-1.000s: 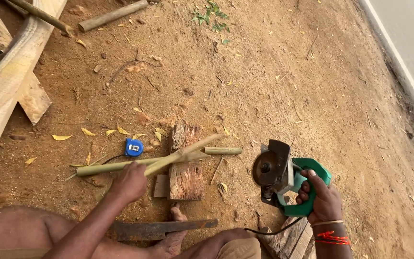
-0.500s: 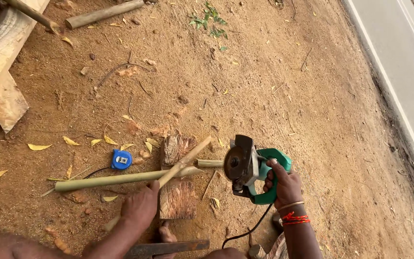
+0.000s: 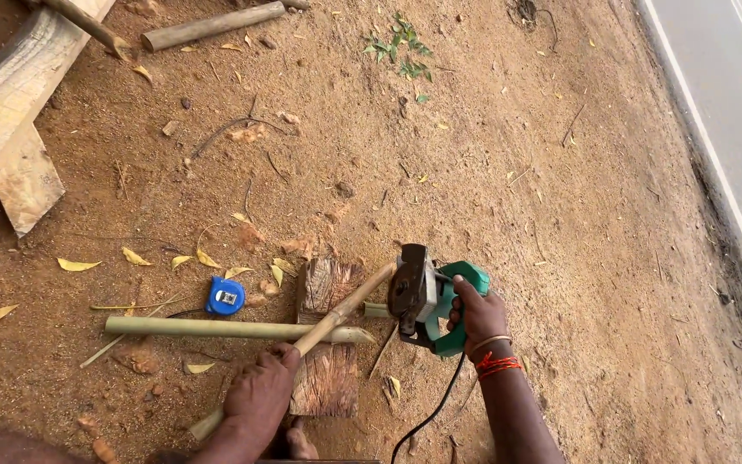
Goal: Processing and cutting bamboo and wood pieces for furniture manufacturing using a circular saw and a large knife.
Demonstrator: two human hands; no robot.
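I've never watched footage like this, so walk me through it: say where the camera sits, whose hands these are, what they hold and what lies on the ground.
The camera is worn on the person's head and looks down, so both arms reaching in from the bottom edge are the person's own. No machine is filming or working here, only bare hands.

The left hand has its grip on a thin bamboo stick, slanting up across a wooden block on the dirt. The right hand holds a green corded power cutter, with its disc end at the stick's upper tip.

A longer green bamboo pole lies flat across the block. Beside it sits a blue tape measure. Wooden planks lie at the upper left, a paved road at the right.
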